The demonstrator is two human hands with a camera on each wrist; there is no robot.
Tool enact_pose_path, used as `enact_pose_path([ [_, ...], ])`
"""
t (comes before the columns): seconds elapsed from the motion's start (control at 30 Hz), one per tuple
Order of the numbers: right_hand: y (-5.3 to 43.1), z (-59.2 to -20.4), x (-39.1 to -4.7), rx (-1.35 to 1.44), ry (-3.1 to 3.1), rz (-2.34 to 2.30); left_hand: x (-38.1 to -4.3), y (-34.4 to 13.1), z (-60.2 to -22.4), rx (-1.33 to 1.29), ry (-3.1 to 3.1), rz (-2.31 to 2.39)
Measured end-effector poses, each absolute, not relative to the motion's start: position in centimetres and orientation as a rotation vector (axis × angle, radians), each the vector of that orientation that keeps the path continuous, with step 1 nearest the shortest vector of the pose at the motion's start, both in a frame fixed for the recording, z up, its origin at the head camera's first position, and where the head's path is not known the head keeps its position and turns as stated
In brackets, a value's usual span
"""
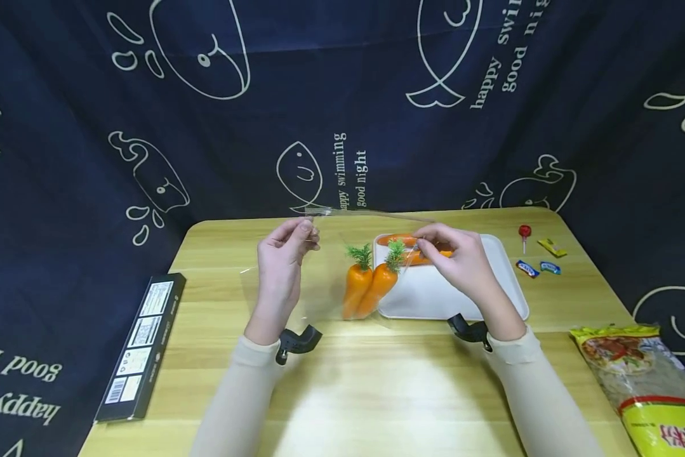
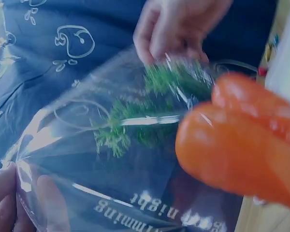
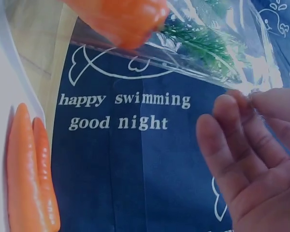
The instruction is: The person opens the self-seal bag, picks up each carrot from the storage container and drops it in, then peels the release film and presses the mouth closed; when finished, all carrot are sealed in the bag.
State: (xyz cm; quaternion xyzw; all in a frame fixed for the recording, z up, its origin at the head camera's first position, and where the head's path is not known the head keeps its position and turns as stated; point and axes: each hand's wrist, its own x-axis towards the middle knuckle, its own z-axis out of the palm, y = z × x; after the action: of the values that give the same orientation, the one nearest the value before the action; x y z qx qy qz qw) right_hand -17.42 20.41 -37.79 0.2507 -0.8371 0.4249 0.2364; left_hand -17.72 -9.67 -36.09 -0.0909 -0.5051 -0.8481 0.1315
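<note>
The desk (image 1: 342, 393) carries everything, with the white tray (image 1: 462, 298) at 3 o'clock of the clear plastic bag (image 1: 322, 289). Raised and thin, the bag has its load toward 5 o'clock; that uneven weight could tilt it further and spill it onto desk or tray. The left hand (image 1: 280, 260), at 10 o'clock, has its grip pinched on the film; the right hand (image 1: 459, 254), at 3 o'clock, likewise pinches an edge. Slick film between fingertips could slide free, and bringing both grips together would probably close the mouth; where it opens is hard to tell. The two carrots with green tops (image 1: 371, 285) lean together inside, roots toward 7 o'clock; their feathery leaves might snag the film. Two bare carrots (image 3: 21, 174) lie near the tray's 11 o'clock corner, close under the right hand, which could knock them in dipping. Beyond the tray's 2 o'clock side, the wrapped candies (image 1: 527, 269) and red lollipop (image 1: 524, 231) might scatter if the right wrist swung wide.
</note>
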Motion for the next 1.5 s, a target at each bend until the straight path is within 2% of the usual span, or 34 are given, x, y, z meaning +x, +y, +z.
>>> enact_pose_path([
  [0.23, 19.3, -36.5, -17.0, 0.562, -2.193, 1.024, -17.3, -7.5, -35.4, -0.251, -1.479, -2.332],
  [0.47, 9.8, -32.9, -15.8, 0.747, -1.948, 0.850, -17.2, -6.6, -35.9, -0.213, -1.496, -2.284],
  [0.6, 6.8, -32.4, -16.7, 0.704, -2.006, 0.782, -17.1, -6.5, -36.3, -0.238, -1.523, -2.253],
  [0.87, 6.4, -32.5, -17.7, 0.698, -1.986, 0.718, -17.0, -6.5, -36.2, -0.293, -1.607, -2.101],
  [1.23, 7.1, -31.2, -17.3, 0.830, -2.048, 0.480, -16.8, -7.1, -35.9, -0.394, -1.755, -1.515],
  [1.5, 7.7, -30.6, -17.4, 0.872, -2.103, 0.532, -16.6, -7.1, -35.7, -0.421, -1.777, -1.567],
])
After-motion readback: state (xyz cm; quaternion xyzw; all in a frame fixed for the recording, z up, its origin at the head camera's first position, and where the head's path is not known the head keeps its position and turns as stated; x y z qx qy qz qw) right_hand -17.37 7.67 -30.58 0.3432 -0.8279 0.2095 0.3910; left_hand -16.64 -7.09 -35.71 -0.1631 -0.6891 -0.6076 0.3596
